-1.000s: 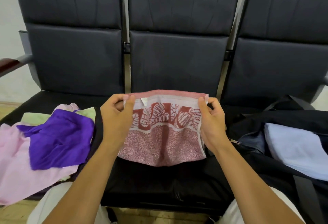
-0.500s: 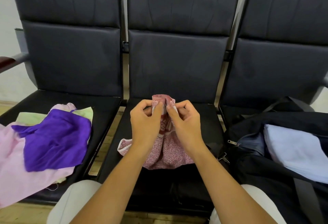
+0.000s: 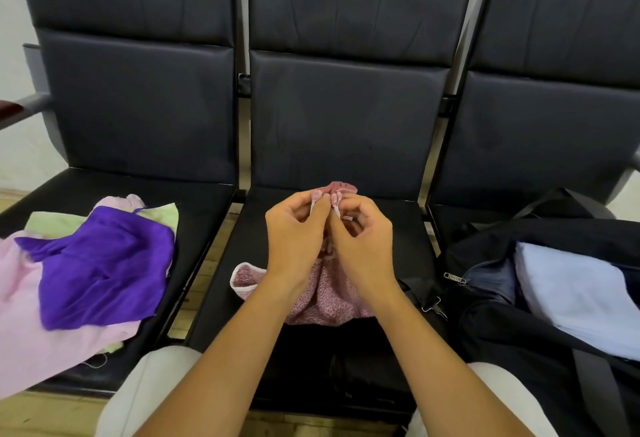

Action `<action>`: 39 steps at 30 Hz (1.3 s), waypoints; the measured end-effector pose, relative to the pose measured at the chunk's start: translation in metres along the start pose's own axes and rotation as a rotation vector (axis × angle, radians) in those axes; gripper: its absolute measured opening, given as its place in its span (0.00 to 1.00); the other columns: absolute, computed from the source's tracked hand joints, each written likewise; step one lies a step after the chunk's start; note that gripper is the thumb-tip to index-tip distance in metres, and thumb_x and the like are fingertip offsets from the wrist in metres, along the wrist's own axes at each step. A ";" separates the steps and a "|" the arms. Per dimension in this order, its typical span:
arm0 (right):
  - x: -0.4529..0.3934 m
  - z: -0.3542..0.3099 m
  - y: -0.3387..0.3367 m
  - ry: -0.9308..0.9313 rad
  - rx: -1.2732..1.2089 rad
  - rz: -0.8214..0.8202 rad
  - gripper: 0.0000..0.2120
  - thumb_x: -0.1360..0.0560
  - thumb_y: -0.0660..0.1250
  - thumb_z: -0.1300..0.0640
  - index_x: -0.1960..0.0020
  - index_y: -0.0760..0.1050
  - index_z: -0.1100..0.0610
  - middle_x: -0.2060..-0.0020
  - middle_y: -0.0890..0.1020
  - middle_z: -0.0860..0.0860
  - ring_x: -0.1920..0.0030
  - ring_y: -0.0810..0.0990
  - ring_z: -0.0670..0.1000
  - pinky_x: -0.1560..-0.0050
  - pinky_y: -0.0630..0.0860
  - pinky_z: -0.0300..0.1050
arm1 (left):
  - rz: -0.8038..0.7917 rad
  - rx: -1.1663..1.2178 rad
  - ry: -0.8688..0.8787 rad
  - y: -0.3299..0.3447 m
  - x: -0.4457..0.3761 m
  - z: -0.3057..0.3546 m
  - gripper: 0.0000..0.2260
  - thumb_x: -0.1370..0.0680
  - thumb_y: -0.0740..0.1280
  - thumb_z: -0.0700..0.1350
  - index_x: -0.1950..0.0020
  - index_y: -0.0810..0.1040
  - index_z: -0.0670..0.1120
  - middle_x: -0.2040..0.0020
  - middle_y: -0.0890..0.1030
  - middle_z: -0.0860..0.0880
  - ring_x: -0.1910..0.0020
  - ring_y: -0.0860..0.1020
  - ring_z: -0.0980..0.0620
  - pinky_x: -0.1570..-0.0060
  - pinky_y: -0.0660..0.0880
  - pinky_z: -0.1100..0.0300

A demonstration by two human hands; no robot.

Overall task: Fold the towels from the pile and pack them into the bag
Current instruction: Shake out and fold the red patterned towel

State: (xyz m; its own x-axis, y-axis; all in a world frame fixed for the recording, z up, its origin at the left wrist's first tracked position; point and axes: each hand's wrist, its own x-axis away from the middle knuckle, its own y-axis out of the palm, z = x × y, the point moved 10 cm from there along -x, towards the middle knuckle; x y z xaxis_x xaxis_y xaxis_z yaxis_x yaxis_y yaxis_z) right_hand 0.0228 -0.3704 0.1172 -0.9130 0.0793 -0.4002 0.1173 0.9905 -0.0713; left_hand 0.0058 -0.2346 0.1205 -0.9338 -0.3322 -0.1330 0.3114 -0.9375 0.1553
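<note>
Two hands meet over the middle seat of a row of three black padded chairs, and that seat serves as the reference for everything else. Both pinch the upper edge of a pink patterned towel: the left hand holds one white-trimmed corner between thumb and fingers, and the right hand holds the matching corner just beside it, so the two corners stand touching or nearly touching above the seat. Below the hands the towel hangs doubled lengthwise, its lower part bunched against the seat cushion, with one curled white-edged corner poking out on the left side behind the left wrist. On the seat to the left of the middle seat lies the pile of unfolded towels: a purple towel on top, a pale green one showing behind it, and a pale pink one spread underneath and drooping over the front edge. On the seat to the right of the middle seat sits a dark bag, unzipped, with a light blue folded towel lying inside its opening and a metal zip pull at the near end. Light-coloured trouser knees show at the bottom, in front of the middle seat.
</note>
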 end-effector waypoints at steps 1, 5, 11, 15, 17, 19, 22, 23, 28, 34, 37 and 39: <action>0.000 0.001 0.000 0.012 -0.007 -0.003 0.02 0.23 0.71 0.60 0.51 0.80 0.55 0.51 0.83 0.49 0.49 0.83 0.48 0.47 0.81 0.47 | -0.016 0.010 -0.009 0.002 0.000 -0.001 0.07 0.21 0.66 0.40 0.46 0.84 0.44 0.54 0.86 0.49 0.53 0.85 0.52 0.49 0.81 0.54; -0.001 0.000 -0.005 0.030 -0.047 0.019 0.03 0.22 0.70 0.58 0.49 0.81 0.56 0.52 0.84 0.50 0.50 0.84 0.50 0.48 0.82 0.50 | -0.037 0.026 -0.005 0.006 0.002 0.002 0.09 0.20 0.65 0.40 0.45 0.84 0.45 0.53 0.86 0.50 0.51 0.84 0.53 0.47 0.81 0.54; 0.001 -0.008 -0.011 -0.040 -0.048 0.067 0.03 0.24 0.72 0.61 0.52 0.82 0.54 0.51 0.84 0.51 0.49 0.84 0.50 0.49 0.82 0.47 | -0.068 0.048 0.006 0.012 0.004 0.004 0.09 0.20 0.65 0.40 0.48 0.83 0.52 0.53 0.86 0.52 0.51 0.84 0.55 0.50 0.80 0.60; 0.001 -0.009 -0.007 -0.069 0.025 0.034 0.05 0.25 0.72 0.62 0.51 0.80 0.54 0.49 0.82 0.50 0.49 0.83 0.48 0.49 0.81 0.44 | -0.131 0.025 0.013 0.017 0.004 0.003 0.09 0.19 0.65 0.43 0.45 0.82 0.52 0.51 0.85 0.53 0.49 0.83 0.55 0.49 0.80 0.61; 0.001 -0.007 -0.006 -0.054 0.046 0.028 0.09 0.26 0.74 0.62 0.49 0.80 0.53 0.48 0.82 0.49 0.48 0.82 0.47 0.49 0.81 0.42 | -0.181 -0.028 0.019 0.023 0.005 0.003 0.09 0.19 0.63 0.45 0.44 0.82 0.55 0.49 0.85 0.53 0.47 0.82 0.56 0.47 0.80 0.60; 0.000 -0.006 -0.009 -0.038 0.037 0.048 0.10 0.27 0.75 0.62 0.49 0.79 0.52 0.49 0.82 0.49 0.49 0.82 0.47 0.50 0.80 0.41 | -0.239 -0.020 -0.008 0.028 0.006 0.002 0.11 0.18 0.62 0.45 0.46 0.81 0.59 0.49 0.85 0.53 0.46 0.82 0.55 0.45 0.80 0.58; 0.000 -0.003 -0.016 0.008 0.006 0.087 0.09 0.27 0.74 0.63 0.50 0.79 0.54 0.56 0.83 0.48 0.56 0.83 0.45 0.56 0.79 0.37 | -0.356 0.000 -0.053 0.036 0.007 -0.001 0.14 0.18 0.58 0.41 0.39 0.81 0.52 0.45 0.83 0.47 0.43 0.81 0.48 0.42 0.79 0.52; -0.001 -0.003 -0.018 0.010 0.005 0.100 0.08 0.27 0.74 0.64 0.51 0.79 0.54 0.58 0.83 0.46 0.58 0.83 0.45 0.58 0.79 0.37 | -0.386 -0.020 -0.053 0.037 0.007 -0.003 0.16 0.18 0.58 0.40 0.36 0.80 0.49 0.41 0.82 0.48 0.41 0.80 0.50 0.39 0.77 0.53; -0.004 -0.013 -0.023 -0.062 0.010 0.078 0.10 0.25 0.69 0.66 0.54 0.76 0.51 0.60 0.82 0.47 0.60 0.82 0.50 0.59 0.80 0.42 | -0.294 -0.252 0.128 0.022 -0.006 0.004 0.20 0.23 0.63 0.32 0.34 0.78 0.47 0.35 0.77 0.51 0.36 0.76 0.58 0.35 0.74 0.55; -0.001 -0.026 -0.015 -0.226 0.169 -0.100 0.20 0.21 0.62 0.70 0.47 0.74 0.44 0.51 0.83 0.45 0.52 0.83 0.51 0.54 0.80 0.49 | -0.232 -0.463 0.115 -0.014 -0.029 0.003 0.40 0.29 0.75 0.39 0.24 0.59 0.58 0.31 0.65 0.56 0.34 0.68 0.64 0.39 0.68 0.67; 0.003 -0.028 -0.017 -0.250 0.270 -0.127 0.25 0.21 0.60 0.71 0.46 0.71 0.39 0.48 0.81 0.40 0.49 0.82 0.44 0.51 0.80 0.46 | -0.304 -0.441 0.024 -0.017 -0.033 -0.004 0.47 0.30 0.76 0.35 0.21 0.51 0.55 0.35 0.65 0.58 0.46 0.71 0.75 0.54 0.70 0.77; 0.003 -0.031 -0.023 -0.241 0.223 -0.087 0.29 0.20 0.60 0.70 0.47 0.69 0.32 0.49 0.81 0.39 0.50 0.82 0.45 0.52 0.79 0.43 | -0.322 -0.442 -0.017 -0.023 -0.038 -0.009 0.46 0.31 0.77 0.36 0.22 0.54 0.55 0.35 0.70 0.56 0.43 0.74 0.65 0.54 0.71 0.73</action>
State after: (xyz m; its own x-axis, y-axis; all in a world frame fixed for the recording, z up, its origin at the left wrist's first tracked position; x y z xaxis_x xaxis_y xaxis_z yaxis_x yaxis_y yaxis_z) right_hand 0.0055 -0.3897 0.1463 -0.8078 -0.0595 -0.5865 0.1501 0.9414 -0.3021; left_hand 0.0356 -0.2014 0.1131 -0.9957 -0.0233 -0.0898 0.0507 -0.9471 -0.3170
